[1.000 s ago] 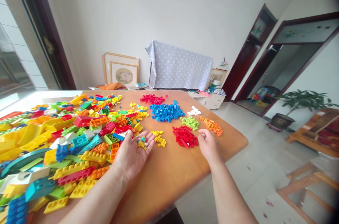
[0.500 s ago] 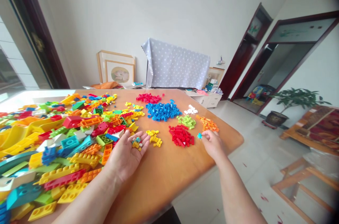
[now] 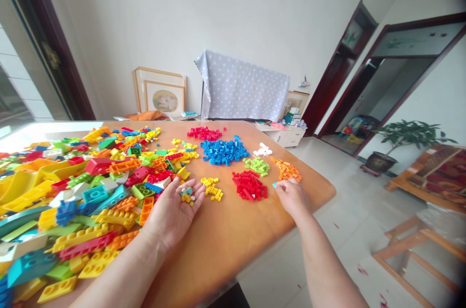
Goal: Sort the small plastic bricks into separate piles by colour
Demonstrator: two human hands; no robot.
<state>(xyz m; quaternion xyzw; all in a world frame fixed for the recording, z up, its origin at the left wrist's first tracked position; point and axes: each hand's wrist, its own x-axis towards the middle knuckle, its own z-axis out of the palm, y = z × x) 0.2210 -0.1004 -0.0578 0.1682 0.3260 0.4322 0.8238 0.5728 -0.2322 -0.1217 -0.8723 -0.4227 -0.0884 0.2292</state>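
Note:
Palm up and cupped, my left hand holds several small toy bricks in teal, yellow and white. My right hand is pinched over a small light-blue brick at the table's right side; the fingers cover most of it. Left of that hand lies a pile of red bricks, and just beyond it are orange bricks. A few yellow bricks sit right beside my left fingertips.
A large mixed heap of bricks covers the left of the wooden table. Farther back are piles of blue bricks, pinkish-red bricks, lime-green bricks and white bricks. The table's edge runs close by my right forearm.
My right fingers have lowered slightly over the light-blue brick, so less of it shows. The left hand stays in place with its bricks.

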